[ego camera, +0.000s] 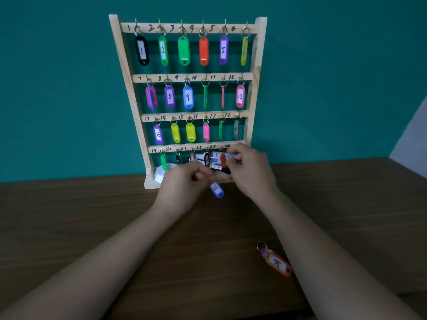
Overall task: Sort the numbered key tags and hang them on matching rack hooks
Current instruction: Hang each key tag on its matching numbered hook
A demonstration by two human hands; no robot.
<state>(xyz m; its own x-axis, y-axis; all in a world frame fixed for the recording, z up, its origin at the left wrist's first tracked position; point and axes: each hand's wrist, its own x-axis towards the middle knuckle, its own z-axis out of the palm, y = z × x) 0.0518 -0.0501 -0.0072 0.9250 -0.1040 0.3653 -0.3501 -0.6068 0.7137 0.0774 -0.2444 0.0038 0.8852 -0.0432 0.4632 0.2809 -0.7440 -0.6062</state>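
At the nearly full wooden rack (257,65), the left hand (184,184) pinches a blue tag (217,190) by its ring, letting it dangle ready for hooking. The right hand (250,168) curls at the bottom row (172,149), its grip unclear. An orange tag (277,262) marked 24 waits on the surface (92,215).

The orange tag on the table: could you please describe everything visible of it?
The orange tag looks like plastic, with a white label marked 24 and a metal ring on a pinkish end. It lies flat and diagonal on the wooden table, ring toward the rack, beside the right forearm.
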